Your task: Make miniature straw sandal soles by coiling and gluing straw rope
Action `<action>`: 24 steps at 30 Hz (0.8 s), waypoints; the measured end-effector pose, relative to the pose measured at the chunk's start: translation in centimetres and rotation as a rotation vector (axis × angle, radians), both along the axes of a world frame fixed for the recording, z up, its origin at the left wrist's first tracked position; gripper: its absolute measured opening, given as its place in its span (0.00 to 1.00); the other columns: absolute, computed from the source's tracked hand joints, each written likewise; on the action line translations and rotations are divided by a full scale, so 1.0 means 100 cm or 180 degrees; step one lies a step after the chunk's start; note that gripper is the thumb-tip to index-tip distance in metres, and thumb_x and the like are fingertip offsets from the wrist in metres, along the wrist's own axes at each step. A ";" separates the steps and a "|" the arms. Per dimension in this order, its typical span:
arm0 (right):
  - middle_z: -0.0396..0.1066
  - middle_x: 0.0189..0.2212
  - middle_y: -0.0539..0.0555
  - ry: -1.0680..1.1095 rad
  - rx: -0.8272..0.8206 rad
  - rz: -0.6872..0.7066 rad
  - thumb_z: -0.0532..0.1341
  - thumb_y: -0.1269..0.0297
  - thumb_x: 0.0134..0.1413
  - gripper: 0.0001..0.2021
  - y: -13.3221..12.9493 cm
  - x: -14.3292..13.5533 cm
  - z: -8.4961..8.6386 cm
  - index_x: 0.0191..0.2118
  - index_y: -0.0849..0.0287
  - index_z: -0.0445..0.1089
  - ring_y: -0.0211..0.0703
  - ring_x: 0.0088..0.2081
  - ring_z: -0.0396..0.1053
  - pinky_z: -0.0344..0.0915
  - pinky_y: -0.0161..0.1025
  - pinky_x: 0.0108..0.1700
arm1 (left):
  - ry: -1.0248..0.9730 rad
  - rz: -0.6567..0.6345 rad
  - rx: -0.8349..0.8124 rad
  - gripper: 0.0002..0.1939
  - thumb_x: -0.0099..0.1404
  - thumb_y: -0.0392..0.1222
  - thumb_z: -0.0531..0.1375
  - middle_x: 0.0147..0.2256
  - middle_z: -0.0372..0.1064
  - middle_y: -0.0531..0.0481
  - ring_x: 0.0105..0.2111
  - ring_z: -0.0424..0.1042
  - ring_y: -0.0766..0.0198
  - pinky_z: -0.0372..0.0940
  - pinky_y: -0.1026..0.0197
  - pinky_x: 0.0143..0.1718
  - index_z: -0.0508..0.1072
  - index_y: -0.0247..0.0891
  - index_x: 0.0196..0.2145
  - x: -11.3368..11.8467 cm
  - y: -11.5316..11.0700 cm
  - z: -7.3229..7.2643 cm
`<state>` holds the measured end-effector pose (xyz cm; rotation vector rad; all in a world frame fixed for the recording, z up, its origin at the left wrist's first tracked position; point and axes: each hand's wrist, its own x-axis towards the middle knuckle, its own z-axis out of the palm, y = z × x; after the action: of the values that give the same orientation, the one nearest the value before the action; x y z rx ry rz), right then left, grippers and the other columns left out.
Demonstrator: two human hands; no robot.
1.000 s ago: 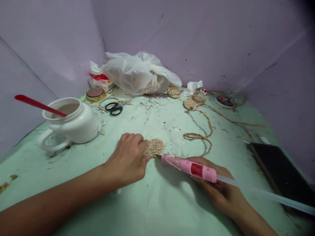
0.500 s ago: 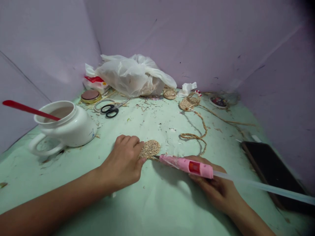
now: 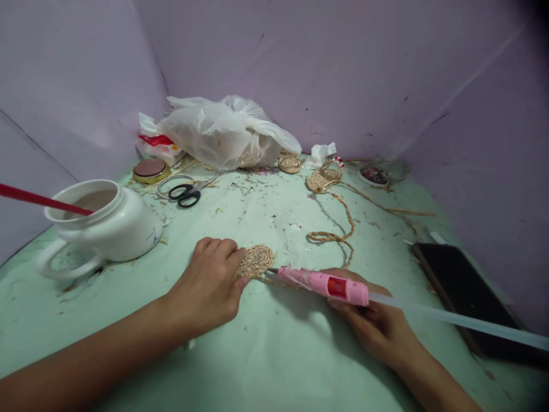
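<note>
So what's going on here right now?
A person's left hand holds the edge of a woven disc low over the green surface. The right hand grips a pink glue gun, its nozzle at the disc's near right edge; whether it touches is hard to tell. Black-handled scissors and a white pot sit farther left, with a phone at right.

walls (image 3: 300,63): lilac, scuffed, meeting at corners | work surface (image 3: 266,366): pale green, littered | light: soft, muted
</note>
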<state>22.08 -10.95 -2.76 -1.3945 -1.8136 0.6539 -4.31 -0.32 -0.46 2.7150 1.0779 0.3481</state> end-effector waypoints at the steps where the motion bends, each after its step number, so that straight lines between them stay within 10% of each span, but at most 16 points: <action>1: 0.73 0.45 0.55 -0.0023 0.0057 -0.0058 0.55 0.69 0.58 0.16 -0.001 0.001 -0.002 0.52 0.52 0.66 0.48 0.44 0.72 0.70 0.38 0.43 | -0.0017 -0.0003 0.0024 0.17 0.62 0.39 0.52 0.38 0.66 0.39 0.39 0.64 0.51 0.57 0.44 0.45 0.71 0.30 0.46 0.000 0.000 -0.001; 24: 0.74 0.42 0.56 0.0024 -0.0002 -0.0313 0.56 0.65 0.58 0.14 0.001 0.003 -0.006 0.49 0.55 0.69 0.46 0.40 0.74 0.72 0.38 0.40 | 0.0007 -0.0086 0.0160 0.15 0.62 0.38 0.51 0.38 0.66 0.40 0.39 0.64 0.53 0.58 0.45 0.44 0.70 0.31 0.45 0.000 0.002 -0.002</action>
<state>22.40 -10.85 -3.38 -1.4697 -1.7272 0.6077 -4.33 -0.09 -0.70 2.7718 1.0457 0.3727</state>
